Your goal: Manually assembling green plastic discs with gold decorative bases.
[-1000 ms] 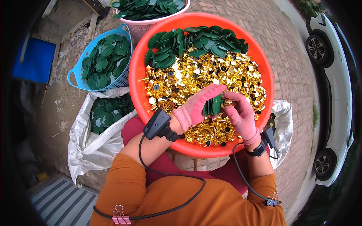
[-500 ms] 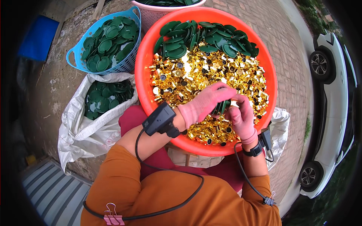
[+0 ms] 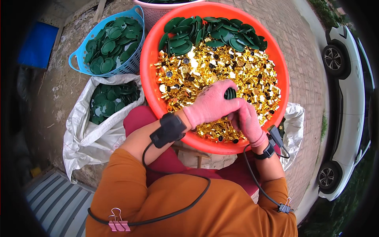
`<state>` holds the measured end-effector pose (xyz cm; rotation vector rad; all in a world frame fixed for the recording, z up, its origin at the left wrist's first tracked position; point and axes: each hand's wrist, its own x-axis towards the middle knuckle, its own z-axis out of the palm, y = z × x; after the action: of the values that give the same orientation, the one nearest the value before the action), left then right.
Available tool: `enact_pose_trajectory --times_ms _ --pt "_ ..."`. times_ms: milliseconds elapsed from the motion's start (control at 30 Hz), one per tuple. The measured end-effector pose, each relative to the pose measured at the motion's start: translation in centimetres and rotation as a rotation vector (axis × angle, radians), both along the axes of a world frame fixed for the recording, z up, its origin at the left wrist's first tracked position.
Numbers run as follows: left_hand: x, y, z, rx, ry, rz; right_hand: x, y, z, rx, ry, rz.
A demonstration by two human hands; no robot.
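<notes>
Above the near part of an orange-red basin [image 3: 147, 79], my two pink-gloved hands meet. My left hand [image 3: 213, 103] is wrapped round a small stack of dark green plastic discs [image 3: 229, 93], whose edges show past its fingers. My right hand [image 3: 249, 121] is bent in against the left one with its fingers closed; whatever its fingertips pinch is hidden. Below and around them, a thick layer of small shiny gold pieces [image 3: 248, 71] mixed with black round caps fills the basin. Along its far rim lie more loose green discs [image 3: 237, 43].
To the left stand a blue basket [image 3: 81, 65] of green discs and a white woven sack [image 3: 85, 118] with more. A pink basket [image 3: 156, 14] is behind. Another white sack [image 3: 294, 118] sits at the right. A white car [image 3: 349, 114] is parked beyond the brick paving.
My left hand has turned, so the green stack now shows above its fingers. My right hand has come in closer against the left and slightly downward-turned. The view has shifted slightly.
</notes>
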<state>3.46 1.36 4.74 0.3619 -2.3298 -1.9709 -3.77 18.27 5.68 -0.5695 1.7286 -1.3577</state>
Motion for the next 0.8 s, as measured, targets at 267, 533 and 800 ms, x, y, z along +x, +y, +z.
enact_pose_trajectory --times_ms 267,533,800 --pt "0.2 -1.7 -0.4 1.124 -0.239 -0.185 -1.7 -1.2 6.8 -0.082 1.329 0.466" --pt "2.0 -0.1 -0.6 1.251 -0.345 -0.166 -1.2 -0.8 6.5 0.249 1.356 0.754" --pt "2.7 -0.4 0.5 -0.191 0.189 -0.036 1.3 -0.6 3.0 0.133 -0.723 -0.056"
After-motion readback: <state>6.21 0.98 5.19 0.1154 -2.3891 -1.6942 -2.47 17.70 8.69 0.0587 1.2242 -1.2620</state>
